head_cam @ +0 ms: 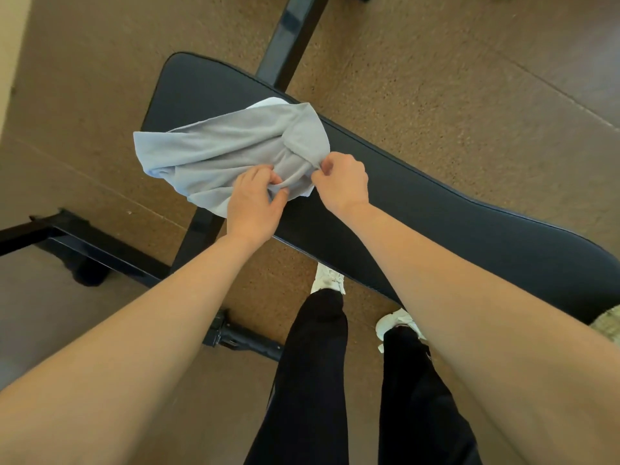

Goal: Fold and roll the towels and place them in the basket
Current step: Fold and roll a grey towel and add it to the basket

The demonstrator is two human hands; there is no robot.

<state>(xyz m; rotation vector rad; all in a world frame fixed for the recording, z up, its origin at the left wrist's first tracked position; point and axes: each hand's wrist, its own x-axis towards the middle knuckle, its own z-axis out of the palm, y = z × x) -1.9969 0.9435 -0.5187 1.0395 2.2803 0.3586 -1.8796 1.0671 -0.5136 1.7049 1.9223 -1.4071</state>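
A light grey towel (221,146) lies crumpled on the left end of a black padded bench (419,209). A white cloth (268,103) peeks out from under its far edge. My left hand (253,199) pinches a fold of the towel near its front edge. My right hand (342,181) pinches the towel's right edge between thumb and fingers. No basket is in view.
The bench stands on a brown speckled floor (436,62). Black metal frame bars (100,253) run under and to the left of it, another bar (292,35) behind. My legs in black trousers and white shoes (328,280) stand at the bench's near side. A woven object (609,322) shows at the right edge.
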